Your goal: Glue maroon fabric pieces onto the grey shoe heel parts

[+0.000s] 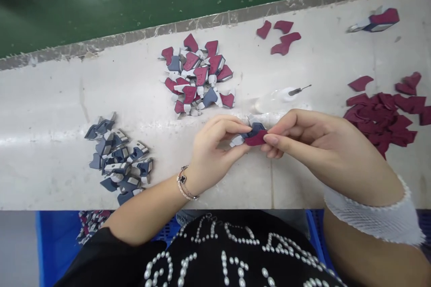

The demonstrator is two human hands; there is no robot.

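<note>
My left hand (217, 150) pinches a small blue-grey and white part (256, 128) above the middle of the white table. A maroon piece (256, 138) lies against the near side of that part, its right end between the thumb and fingers of my right hand (303, 141). Just behind my hands lies a clear bottle with a dark thin tip (276, 99). Up and left of them is a pile of parts with maroon faces (200, 76). Blue-grey and white parts (117, 161) are heaped at the left. Loose maroon pieces (380, 119) form a pile at the right.
Several maroon pieces (284, 44) lie near the back edge of the table (50, 112). One maroon-faced part (384, 20) sits alone at the back right. Below the front edge, a blue crate (55, 237) at the left holds many small parts (92, 223).
</note>
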